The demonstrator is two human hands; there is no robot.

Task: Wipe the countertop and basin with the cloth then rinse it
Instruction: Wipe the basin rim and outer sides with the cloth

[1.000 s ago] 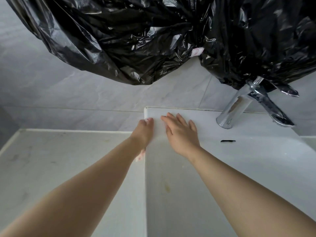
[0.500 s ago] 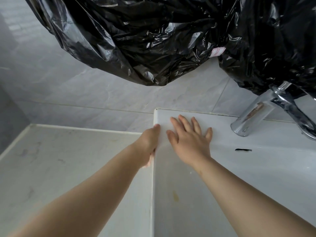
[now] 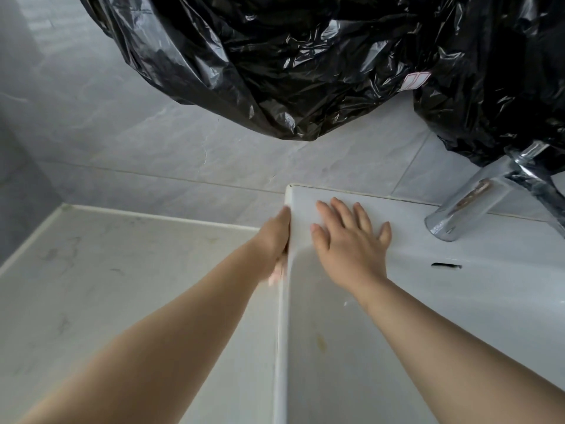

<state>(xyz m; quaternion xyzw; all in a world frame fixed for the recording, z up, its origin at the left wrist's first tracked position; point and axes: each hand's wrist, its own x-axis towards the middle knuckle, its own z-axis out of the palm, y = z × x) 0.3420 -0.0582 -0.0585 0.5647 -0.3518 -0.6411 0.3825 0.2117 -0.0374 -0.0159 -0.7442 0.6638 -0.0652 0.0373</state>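
Head view, wiping unfinished: right hand (image 3: 351,243) flat on the basin (image 3: 458,301) ledge, left hand (image 3: 275,240) against its outer side, grip on the likely cloth (image 3: 276,273) unclear, a yellow stain (image 3: 321,344) inside, rinse undone.

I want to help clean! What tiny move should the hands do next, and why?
Probably draw the left hand, with the pale cloth under it, back along the basin's outer wall: it is at the far corner, and the wall runs on nearer. The right hand lies flat on the ledge.
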